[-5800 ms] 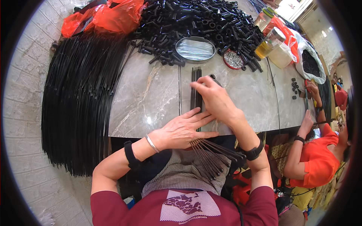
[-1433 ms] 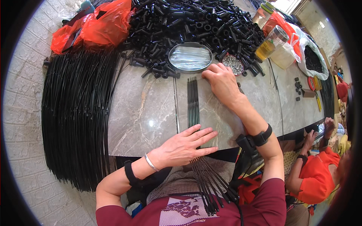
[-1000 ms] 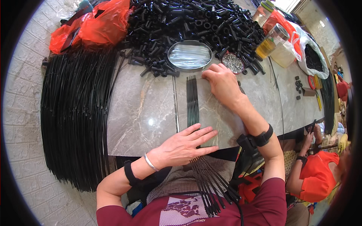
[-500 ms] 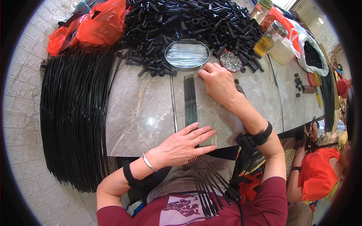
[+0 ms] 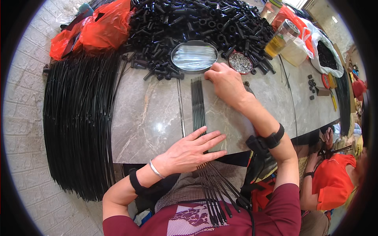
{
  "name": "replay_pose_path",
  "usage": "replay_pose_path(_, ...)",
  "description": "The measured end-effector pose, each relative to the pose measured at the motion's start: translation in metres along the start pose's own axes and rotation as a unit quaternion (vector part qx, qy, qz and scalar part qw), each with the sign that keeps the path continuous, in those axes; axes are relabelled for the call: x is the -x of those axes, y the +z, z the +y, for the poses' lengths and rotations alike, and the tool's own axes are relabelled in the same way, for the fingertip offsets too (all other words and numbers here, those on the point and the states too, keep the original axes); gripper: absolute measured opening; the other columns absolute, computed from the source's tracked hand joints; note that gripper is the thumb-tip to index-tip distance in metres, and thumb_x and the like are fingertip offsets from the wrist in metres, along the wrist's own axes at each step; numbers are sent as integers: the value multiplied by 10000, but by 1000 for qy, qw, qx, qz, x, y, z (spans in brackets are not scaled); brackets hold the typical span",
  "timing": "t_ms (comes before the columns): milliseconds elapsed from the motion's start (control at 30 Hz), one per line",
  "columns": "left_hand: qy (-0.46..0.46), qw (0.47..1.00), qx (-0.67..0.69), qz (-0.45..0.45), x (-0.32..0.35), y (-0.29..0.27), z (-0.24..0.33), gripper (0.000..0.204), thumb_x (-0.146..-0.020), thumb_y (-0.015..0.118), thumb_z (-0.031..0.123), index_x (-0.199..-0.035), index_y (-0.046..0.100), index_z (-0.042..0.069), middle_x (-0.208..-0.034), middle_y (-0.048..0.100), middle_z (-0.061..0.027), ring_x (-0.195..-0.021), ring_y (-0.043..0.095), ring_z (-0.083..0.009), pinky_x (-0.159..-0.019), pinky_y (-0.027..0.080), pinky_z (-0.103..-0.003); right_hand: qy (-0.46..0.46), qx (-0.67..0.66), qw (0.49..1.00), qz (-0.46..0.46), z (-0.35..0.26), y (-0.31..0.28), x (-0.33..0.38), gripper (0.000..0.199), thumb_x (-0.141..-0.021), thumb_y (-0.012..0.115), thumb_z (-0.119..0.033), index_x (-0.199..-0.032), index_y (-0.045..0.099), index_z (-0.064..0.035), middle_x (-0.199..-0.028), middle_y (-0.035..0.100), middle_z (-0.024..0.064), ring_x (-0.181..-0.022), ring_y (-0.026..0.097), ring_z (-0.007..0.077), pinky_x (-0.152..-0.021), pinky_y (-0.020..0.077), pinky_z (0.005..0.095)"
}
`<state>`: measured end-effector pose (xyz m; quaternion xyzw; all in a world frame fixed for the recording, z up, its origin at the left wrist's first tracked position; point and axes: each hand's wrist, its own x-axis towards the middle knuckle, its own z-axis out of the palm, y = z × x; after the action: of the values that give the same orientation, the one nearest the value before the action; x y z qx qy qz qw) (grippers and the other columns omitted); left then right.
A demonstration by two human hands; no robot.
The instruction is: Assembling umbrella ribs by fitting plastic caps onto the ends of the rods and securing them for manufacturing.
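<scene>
A row of thin black rods (image 5: 198, 104) lies on the near side of a round metal tray (image 5: 193, 72). The person's left hand (image 5: 193, 150) rests flat across them, fingers spread. The right hand (image 5: 226, 84) — just by the tray's near right edge — has its fingertips curled narrowly; whether they hold anything cannot be told. Black tubes (image 5: 197, 23) heap behind the tray.

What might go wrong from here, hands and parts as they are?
The black rods overhang the near edge of the table and fan out, so they might slip if the left hand lifts. The right hand is close to the red-rimmed dish; a bump might spill its silvery bits.
</scene>
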<state>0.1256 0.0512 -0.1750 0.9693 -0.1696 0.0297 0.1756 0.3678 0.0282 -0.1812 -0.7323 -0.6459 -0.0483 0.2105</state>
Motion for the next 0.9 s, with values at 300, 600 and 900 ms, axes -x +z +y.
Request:
replay_pose_path(300,-12,999,28,12,0,1,1,605,-794,629,153,-1378,494,234,-1532,360,-90,-1411,355,-240,-1169,265,-453,-44,15,999,-2,-5,1,-1,158,-811,602,-51,-937,695,-54,-957,631,90,-946,604,288,-807,502,396)
replay_pose_path(600,-1,1000,5,8,2,2,0,580,-805,600,176,-1376,496,204,-1542,344,-97,-1429,328,-240,-1177,245,-456,2,69,994,-80,24,-27,5,88,-829,612,-98,-862,671,-41,-907,635,120,-916,638,312,-772,524,413)
replay_pose_path(900,0,1000,5,7,1,2,-1,577,-806,604,182,-1373,495,200,-1542,342,-99,-1433,322,-239,-1180,235,-457,-77,98,977,-172,30,-38,-10,50,-786,605,-53,-776,635,-14,-810,623,150,-801,644,339,-709,515,433)
